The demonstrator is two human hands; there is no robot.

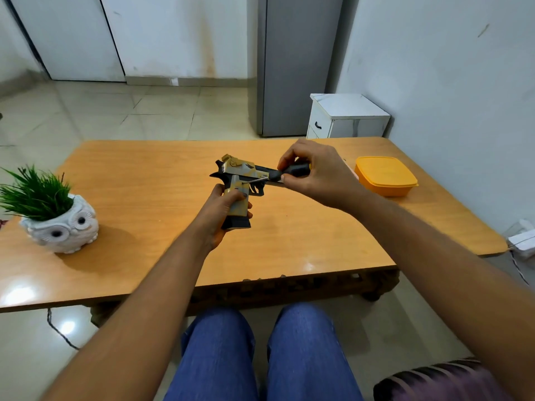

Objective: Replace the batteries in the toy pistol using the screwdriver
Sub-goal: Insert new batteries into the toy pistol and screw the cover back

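Gripping the toy pistol [238, 183] by its handle, your left hand [224, 211] holds it upright above the middle of the wooden surface [150, 180], fingers [236, 198] curled round the tan and grey grip with the black magazine base showing below the palm. The barrel points to your right, and the hammer end faces left. Your right hand [314, 176] comes in from the right side and pinches the black handle of the screwdriver [285, 172] between thumb and curled fingers, so neither hand is loose or spread. The thin metal shaft of the tool slants down and to the left, and its tip meets the side of the pistol just above the grip, near the trigger guard; whether it sits in a screw head is too small to tell. The pistol is lifted off the surface, not resting on it. On your left stands a white owl-shaped pot [62, 227] with green grass-like leaves, well apart from your hands. On the far right of the surface sits a closed orange plastic box [385, 175], just beyond your right hand. Your knees in blue trousers [260, 357] show below the near edge.
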